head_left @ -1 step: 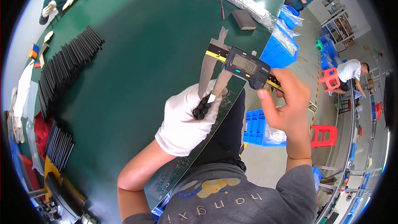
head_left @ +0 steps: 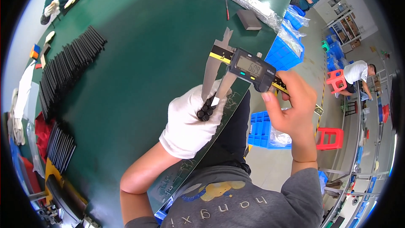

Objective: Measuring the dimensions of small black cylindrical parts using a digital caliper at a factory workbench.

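My left hand (head_left: 188,120), in a white glove, is closed around a small bundle of black rods (head_left: 206,112), their round ends showing together. My bare right hand (head_left: 292,101) grips a digital caliper (head_left: 252,65) by its beam end, thumb and fingers pinching it beside the display housing. The caliper's long jaws point down to the bundle, one on each side of a rod near the top. Whether both jaws touch it I cannot tell. The rods' far ends are hidden by the glove.
A long row of black rods (head_left: 71,71) lies on the green table (head_left: 139,50) at left, with thinner metal rods (head_left: 60,147) nearer. A dark block (head_left: 249,19) and bubble wrap (head_left: 244,2) lie at the far right. Blue crates (head_left: 284,52) stand off the table's right edge. Co-workers sit farther away.
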Motion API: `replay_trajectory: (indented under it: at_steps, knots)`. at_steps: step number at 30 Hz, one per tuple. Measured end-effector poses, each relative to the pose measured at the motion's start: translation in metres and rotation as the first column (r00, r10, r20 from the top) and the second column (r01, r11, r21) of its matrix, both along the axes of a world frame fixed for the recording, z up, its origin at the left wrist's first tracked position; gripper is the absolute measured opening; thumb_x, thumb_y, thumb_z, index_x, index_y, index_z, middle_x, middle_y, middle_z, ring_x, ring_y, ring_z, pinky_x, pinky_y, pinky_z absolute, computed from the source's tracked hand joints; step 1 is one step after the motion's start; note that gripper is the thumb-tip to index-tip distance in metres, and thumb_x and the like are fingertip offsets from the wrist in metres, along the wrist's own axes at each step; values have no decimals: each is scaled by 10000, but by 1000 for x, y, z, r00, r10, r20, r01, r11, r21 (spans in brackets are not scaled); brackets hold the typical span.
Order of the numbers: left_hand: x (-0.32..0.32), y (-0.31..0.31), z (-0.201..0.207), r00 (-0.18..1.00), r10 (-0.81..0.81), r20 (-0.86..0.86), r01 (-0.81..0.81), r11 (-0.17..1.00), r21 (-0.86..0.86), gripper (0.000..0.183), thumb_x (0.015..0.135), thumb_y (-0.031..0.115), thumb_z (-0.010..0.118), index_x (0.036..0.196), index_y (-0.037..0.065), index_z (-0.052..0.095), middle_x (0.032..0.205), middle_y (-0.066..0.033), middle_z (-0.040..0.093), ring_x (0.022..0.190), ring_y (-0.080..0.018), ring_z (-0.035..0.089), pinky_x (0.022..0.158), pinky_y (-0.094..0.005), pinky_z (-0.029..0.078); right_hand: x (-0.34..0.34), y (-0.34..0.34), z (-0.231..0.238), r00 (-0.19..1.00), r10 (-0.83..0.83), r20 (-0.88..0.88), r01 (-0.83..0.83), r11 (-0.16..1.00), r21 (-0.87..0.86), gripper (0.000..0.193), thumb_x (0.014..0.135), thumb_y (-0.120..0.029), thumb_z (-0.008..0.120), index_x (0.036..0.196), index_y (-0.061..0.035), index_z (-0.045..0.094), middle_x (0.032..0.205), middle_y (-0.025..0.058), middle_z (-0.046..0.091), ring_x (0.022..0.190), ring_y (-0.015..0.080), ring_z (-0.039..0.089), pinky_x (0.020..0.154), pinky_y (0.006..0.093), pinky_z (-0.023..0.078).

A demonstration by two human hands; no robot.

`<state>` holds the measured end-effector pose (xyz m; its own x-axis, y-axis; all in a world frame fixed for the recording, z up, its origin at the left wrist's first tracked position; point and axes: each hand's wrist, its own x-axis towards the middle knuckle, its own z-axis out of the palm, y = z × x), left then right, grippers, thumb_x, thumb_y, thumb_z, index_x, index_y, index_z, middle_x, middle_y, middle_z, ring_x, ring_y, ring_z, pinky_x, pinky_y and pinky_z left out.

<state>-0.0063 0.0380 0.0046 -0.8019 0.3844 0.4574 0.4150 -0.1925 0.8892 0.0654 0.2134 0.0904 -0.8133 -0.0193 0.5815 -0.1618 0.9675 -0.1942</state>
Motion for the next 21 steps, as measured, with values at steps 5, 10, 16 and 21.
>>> replay_trajectory:
  at_steps: [5, 10, 16, 21]
  knots:
    - [8, 0, 11, 988, 149, 48, -142, 982, -127, 131, 860, 23, 625, 986, 14, 660, 837, -32, 669, 729, -66, 593, 678, -211, 477, 5, -5, -1, 1000, 18, -21, -18, 1000, 13, 283, 669, -186, 767, 834, -38, 591, 624, 45, 526, 476, 189, 475, 431, 290, 371]
    - [4, 0, -1, 979, 189, -80, -194, 979, -61, 313, 750, -28, 661, 1047, 61, 616, 753, -55, 598, 563, -120, 537, 540, -234, 452, 5, -7, -3, 1000, -11, -25, 11, 1000, 11, 307, 664, -213, 790, 818, -35, 593, 643, 57, 557, 495, 200, 509, 443, 291, 394]
    - [2, 3, -5, 970, 218, -109, -223, 974, -43, 327, 748, -36, 655, 1057, 60, 604, 803, -81, 625, 579, -135, 570, 550, -245, 472, 2, -8, -1, 999, -13, -37, 13, 1000, 13, 326, 659, -238, 803, 800, -32, 593, 664, 72, 587, 511, 216, 537, 455, 292, 409]
    - [1, 4, -8, 966, 235, -111, -242, 969, -45, 316, 750, -22, 661, 1049, 58, 602, 789, -89, 620, 569, -159, 582, 548, -251, 479, 1, -10, 2, 999, -54, 6, 54, 999, 11, 327, 655, -262, 804, 740, -31, 587, 614, 67, 555, 495, 214, 520, 440, 297, 389]
